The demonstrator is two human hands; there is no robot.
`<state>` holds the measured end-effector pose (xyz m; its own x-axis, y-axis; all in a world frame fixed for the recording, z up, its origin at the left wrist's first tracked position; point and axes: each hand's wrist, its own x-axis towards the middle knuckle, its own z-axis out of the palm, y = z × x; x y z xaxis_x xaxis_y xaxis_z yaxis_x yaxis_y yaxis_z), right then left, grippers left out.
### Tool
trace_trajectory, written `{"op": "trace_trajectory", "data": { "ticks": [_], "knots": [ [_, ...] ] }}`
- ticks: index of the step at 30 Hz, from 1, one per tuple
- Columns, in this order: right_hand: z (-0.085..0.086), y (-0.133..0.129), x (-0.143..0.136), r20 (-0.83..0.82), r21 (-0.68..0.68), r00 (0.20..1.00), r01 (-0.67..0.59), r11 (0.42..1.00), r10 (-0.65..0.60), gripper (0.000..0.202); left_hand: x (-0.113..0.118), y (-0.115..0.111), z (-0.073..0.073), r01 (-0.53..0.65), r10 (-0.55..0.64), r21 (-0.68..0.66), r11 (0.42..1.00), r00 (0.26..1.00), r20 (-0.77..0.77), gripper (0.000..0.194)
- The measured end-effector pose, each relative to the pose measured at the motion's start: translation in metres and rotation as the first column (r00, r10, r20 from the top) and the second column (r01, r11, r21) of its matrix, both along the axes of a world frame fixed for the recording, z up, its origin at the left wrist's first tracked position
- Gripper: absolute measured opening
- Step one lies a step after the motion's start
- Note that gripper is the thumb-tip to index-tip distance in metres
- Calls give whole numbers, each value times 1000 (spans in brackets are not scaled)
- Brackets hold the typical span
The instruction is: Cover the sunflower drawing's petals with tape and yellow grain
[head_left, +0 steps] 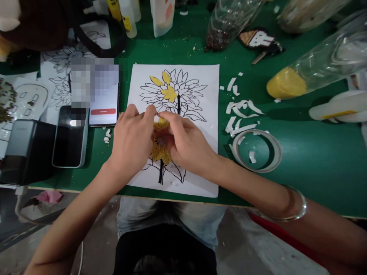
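Note:
A white sheet [200,152] with black flower outlines lies on the green table. Some petals of the upper flower [168,93] are yellow. Below it is a second flower [161,152], covered in yellow grains around a dark centre and partly hidden by my hands. My left hand [133,137] is over the left side of this lower flower, fingers bent and closed. From the right, my right hand [189,143] meets it, thumb and forefinger curled close together. The fingertips of both hands nearly touch above the flower; whatever they pinch is too small to make out.
Right of the sheet are white paper scraps [241,110], a tape roll [278,152], keys [259,57] and a bottle with yellow grains [286,83]. On the left are two phones [103,99] [69,141] and a black box [31,149]. Glue bottles [128,19] stand behind.

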<state>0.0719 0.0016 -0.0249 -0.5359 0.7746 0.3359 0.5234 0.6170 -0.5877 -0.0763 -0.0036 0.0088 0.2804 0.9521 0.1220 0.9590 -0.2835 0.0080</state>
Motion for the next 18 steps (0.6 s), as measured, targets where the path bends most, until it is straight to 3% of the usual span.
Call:
{"op": "trace_trajectory", "data": {
  "ticks": [6,18],
  "knots": [
    [0,1,0,-6,-12,1000,10,1000,-10,50,3,-1,2,-3,4,18,1000,999,-46,22],
    [-2,1,-1,-31,-62,999,34,997,-36,47,10,-1,7,-31,31,17,999,999,20,23]
  ]
}}
